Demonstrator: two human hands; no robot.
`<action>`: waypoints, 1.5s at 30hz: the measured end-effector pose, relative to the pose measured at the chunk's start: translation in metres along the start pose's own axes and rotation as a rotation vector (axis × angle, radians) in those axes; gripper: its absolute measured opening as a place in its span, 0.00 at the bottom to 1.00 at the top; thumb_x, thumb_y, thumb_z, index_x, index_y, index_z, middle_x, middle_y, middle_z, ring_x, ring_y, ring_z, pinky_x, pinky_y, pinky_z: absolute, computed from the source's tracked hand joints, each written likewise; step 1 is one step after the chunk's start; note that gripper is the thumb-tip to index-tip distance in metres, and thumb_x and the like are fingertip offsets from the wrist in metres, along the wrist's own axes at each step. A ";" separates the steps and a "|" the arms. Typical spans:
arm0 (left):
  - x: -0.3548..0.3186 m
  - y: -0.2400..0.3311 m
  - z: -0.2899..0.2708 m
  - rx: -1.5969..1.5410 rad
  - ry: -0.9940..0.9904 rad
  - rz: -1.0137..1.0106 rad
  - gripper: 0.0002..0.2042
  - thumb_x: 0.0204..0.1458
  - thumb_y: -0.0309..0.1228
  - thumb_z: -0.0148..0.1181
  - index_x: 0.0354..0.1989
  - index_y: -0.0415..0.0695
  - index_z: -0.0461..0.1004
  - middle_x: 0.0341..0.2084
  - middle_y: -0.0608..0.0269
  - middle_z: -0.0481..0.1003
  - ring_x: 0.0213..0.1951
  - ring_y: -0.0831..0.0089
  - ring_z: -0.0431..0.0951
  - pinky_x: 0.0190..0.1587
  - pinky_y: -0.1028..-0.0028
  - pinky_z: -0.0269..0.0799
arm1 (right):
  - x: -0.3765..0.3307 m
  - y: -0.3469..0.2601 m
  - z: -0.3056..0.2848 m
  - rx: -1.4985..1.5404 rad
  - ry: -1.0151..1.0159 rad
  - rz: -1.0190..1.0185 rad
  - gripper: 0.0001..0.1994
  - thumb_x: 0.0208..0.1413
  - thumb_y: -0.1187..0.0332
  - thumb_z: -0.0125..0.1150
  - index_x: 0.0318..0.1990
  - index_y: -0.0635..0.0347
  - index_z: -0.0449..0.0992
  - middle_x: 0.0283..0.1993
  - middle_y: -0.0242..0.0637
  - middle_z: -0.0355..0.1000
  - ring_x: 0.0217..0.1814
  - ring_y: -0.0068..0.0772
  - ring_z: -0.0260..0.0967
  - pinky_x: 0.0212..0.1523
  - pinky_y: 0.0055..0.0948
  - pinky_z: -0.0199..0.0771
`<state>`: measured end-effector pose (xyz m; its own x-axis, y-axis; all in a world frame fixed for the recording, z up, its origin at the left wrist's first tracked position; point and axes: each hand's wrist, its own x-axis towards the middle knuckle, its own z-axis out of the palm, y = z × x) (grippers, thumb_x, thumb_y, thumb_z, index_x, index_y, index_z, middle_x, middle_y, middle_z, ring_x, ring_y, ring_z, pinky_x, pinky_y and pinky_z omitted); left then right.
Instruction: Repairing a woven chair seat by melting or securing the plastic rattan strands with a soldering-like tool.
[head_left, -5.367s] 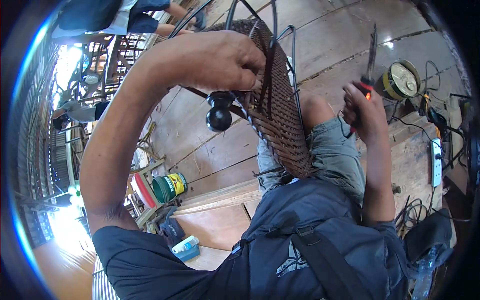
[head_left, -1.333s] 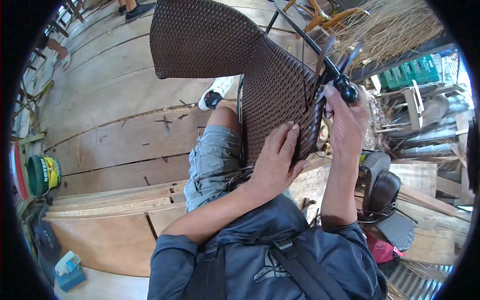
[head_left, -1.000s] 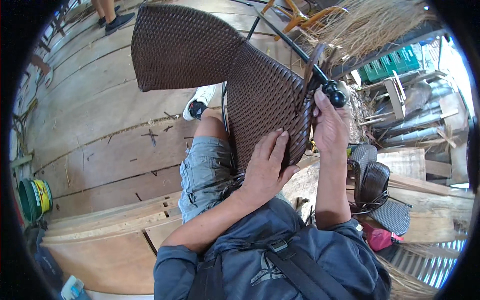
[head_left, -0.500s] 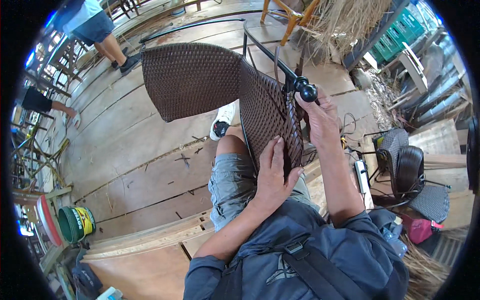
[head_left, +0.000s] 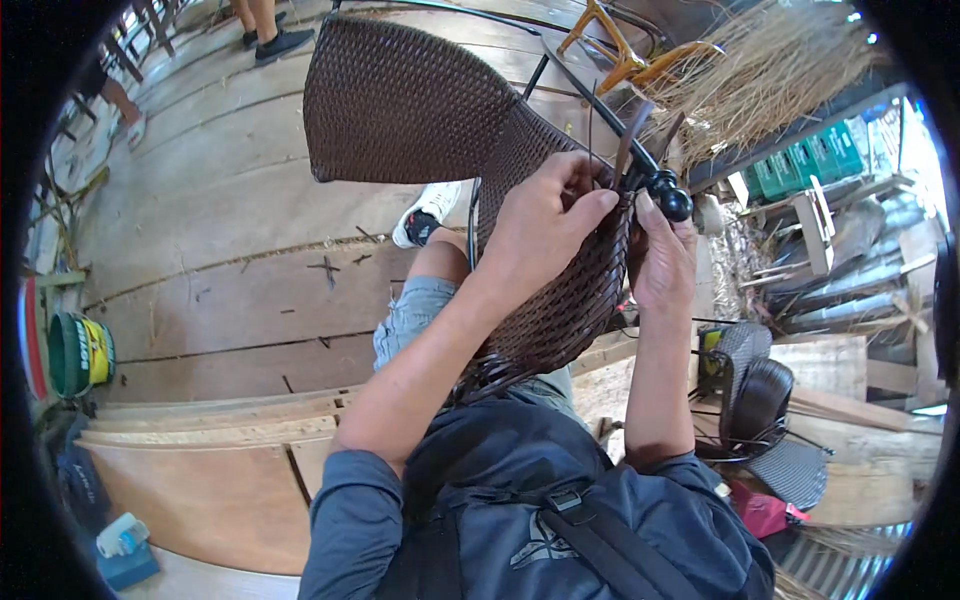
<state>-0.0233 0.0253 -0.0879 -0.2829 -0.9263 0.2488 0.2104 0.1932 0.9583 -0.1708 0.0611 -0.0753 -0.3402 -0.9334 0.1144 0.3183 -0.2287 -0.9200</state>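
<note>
A dark brown woven chair [head_left: 420, 105] with a black tubular frame lies tilted across my lap. Its braided edge runs down toward my waist. My left hand [head_left: 560, 215] has moved up to the frame end of the weave, thumb and fingers pinched at the base of a loose flat brown strip [head_left: 630, 140]. Just what lies between those fingertips is partly hidden. My right hand [head_left: 665, 255] grips the woven edge beside the round black knob [head_left: 672, 197] of the frame, thumb in front and fingers mostly behind. Loose strip ends stand up past the left fingers.
Another woven chair [head_left: 760, 400] with a coil of dark strip sits at the right. Green crates [head_left: 805, 165] and a bundle of dry straw [head_left: 760, 60] are at the upper right. A green bucket [head_left: 80, 355] stands at the left. Another person's legs [head_left: 262, 20] show at the top.
My left hand has gone from lying on the lower braided edge up to the strips near the knob. The right hand has shifted slightly, still at the edge. My view has turned.
</note>
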 end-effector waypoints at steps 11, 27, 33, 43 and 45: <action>0.001 -0.016 -0.037 -0.659 -0.189 -0.148 0.07 0.57 0.26 0.51 0.42 0.40 0.69 0.35 0.65 0.72 0.30 0.80 0.74 0.34 0.80 0.72 | -0.003 -0.005 -0.011 -0.166 0.085 -0.068 0.05 0.52 0.77 0.59 0.36 0.60 0.73 0.39 0.32 0.72 0.40 0.23 0.70 0.45 0.23 0.71; 0.051 0.006 -0.021 0.197 -0.197 0.713 0.07 0.43 0.24 0.62 0.33 0.38 0.76 0.31 0.61 0.70 0.34 0.66 0.73 0.35 0.69 0.69 | 0.000 -0.007 -0.019 -0.215 -0.030 -0.034 0.17 0.54 0.73 0.54 0.52 0.64 0.66 0.51 0.40 0.69 0.54 0.33 0.67 0.56 0.32 0.67; 0.056 0.001 -0.015 0.243 -0.183 0.675 0.07 0.45 0.25 0.62 0.34 0.40 0.77 0.33 0.61 0.70 0.34 0.67 0.74 0.36 0.71 0.71 | 0.000 -0.009 -0.018 -0.230 -0.031 -0.032 0.17 0.56 0.73 0.52 0.53 0.63 0.67 0.52 0.40 0.69 0.56 0.33 0.66 0.58 0.32 0.65; 0.059 0.001 -0.015 0.253 -0.197 0.687 0.08 0.44 0.27 0.63 0.34 0.41 0.77 0.34 0.61 0.71 0.35 0.66 0.75 0.37 0.70 0.71 | -0.001 -0.006 -0.013 -0.247 0.022 -0.068 0.12 0.56 0.73 0.53 0.48 0.62 0.70 0.48 0.37 0.71 0.51 0.29 0.69 0.54 0.29 0.67; 0.060 0.003 -0.013 0.255 -0.218 0.685 0.09 0.44 0.27 0.63 0.34 0.40 0.77 0.34 0.60 0.71 0.36 0.66 0.75 0.37 0.70 0.71 | -0.004 -0.008 -0.004 -0.172 0.055 -0.033 0.12 0.55 0.74 0.55 0.47 0.61 0.71 0.45 0.35 0.72 0.48 0.27 0.70 0.52 0.27 0.68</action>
<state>-0.0280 -0.0343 -0.0721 -0.3509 -0.4931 0.7961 0.1905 0.7948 0.5762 -0.1749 0.0678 -0.0701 -0.3976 -0.9084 0.1295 0.1516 -0.2042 -0.9671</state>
